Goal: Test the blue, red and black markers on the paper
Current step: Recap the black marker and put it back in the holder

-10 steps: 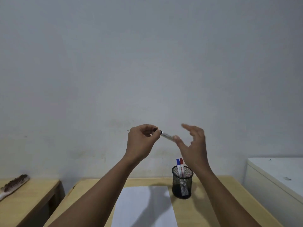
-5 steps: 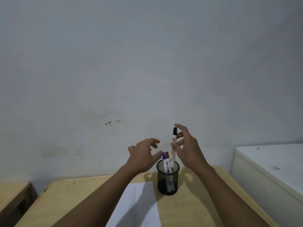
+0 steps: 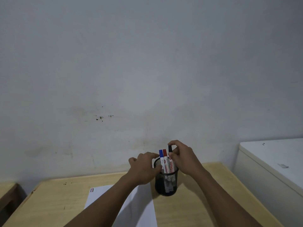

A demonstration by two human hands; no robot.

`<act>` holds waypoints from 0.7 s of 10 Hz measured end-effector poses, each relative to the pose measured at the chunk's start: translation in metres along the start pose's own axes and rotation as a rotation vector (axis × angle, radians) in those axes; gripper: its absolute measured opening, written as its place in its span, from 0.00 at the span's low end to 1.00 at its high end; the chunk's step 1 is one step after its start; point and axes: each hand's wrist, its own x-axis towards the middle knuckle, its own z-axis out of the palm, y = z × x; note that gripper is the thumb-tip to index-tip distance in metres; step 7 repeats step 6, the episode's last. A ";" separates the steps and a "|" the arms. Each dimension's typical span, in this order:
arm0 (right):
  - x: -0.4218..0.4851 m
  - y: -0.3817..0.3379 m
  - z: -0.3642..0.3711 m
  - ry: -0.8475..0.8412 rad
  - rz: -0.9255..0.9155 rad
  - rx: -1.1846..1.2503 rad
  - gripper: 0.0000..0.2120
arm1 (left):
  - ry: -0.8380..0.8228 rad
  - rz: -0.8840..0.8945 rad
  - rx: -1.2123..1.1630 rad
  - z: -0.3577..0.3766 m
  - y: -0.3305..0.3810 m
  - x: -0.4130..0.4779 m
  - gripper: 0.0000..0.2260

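Observation:
A black mesh pen cup (image 3: 166,185) stands on the wooden table (image 3: 205,194). Upright inside it are the blue marker (image 3: 161,157) and the red marker (image 3: 165,158). The black marker (image 3: 170,155) stands in the cup too, with my right hand (image 3: 185,158) pinching its black cap end from the right. My left hand (image 3: 144,169) rests against the cup's left rim, fingers spread around it. The white paper (image 3: 131,207) lies to the left of the cup, partly under my left forearm, with small blue, red and black strokes (image 3: 92,190) at its far left corner.
A grey wall rises right behind the table. A white cabinet or appliance (image 3: 275,169) stands to the right of the table. Another wooden surface (image 3: 6,190) shows at the far left, across a gap.
My right hand turned the black marker upright and lowered it into the cup. My left hand let go of the marker and moved down to the cup's rim. The view tilted down.

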 end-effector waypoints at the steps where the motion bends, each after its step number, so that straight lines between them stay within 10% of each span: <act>1: 0.003 0.001 0.004 0.003 0.003 0.031 0.09 | 0.006 0.002 -0.017 0.002 -0.001 0.003 0.21; 7: 0.009 -0.005 0.015 0.034 0.052 0.002 0.15 | 0.014 0.001 -0.024 -0.002 -0.001 0.003 0.21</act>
